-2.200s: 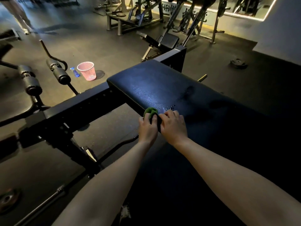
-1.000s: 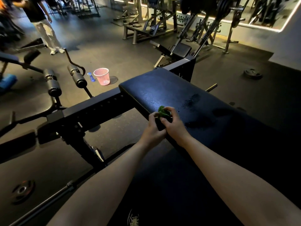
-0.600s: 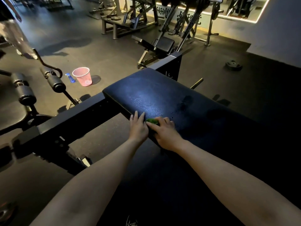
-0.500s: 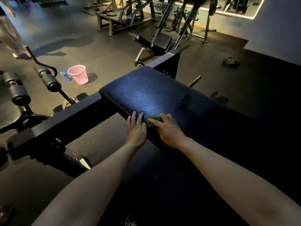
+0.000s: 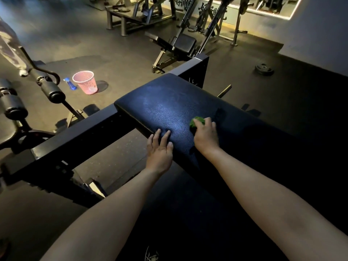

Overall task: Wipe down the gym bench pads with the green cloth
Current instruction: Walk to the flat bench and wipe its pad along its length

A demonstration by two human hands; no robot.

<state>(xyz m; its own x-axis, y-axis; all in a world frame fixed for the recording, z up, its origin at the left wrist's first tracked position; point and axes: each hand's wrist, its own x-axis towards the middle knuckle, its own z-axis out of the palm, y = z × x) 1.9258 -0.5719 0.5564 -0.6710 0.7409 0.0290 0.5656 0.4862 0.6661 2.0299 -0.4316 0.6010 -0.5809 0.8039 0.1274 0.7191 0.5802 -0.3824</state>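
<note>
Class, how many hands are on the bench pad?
2. The left hand lies flat on the bench pad edge; the right hand grips the green cloth farther in.

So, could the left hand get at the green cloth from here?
Probably yes: the left hand lies flat on the bench pad, with only bare pad between it and the green cloth, though the right hand grips most of it.

Right hand (image 5: 206, 135) slid green cloth (image 5: 196, 122) further up pad (image 5: 163, 108) — apart from left hand (image 5: 160, 150).

Bunched green cloth (image 5: 196, 123) lies on the dark blue bench pad (image 5: 165, 108).
</note>
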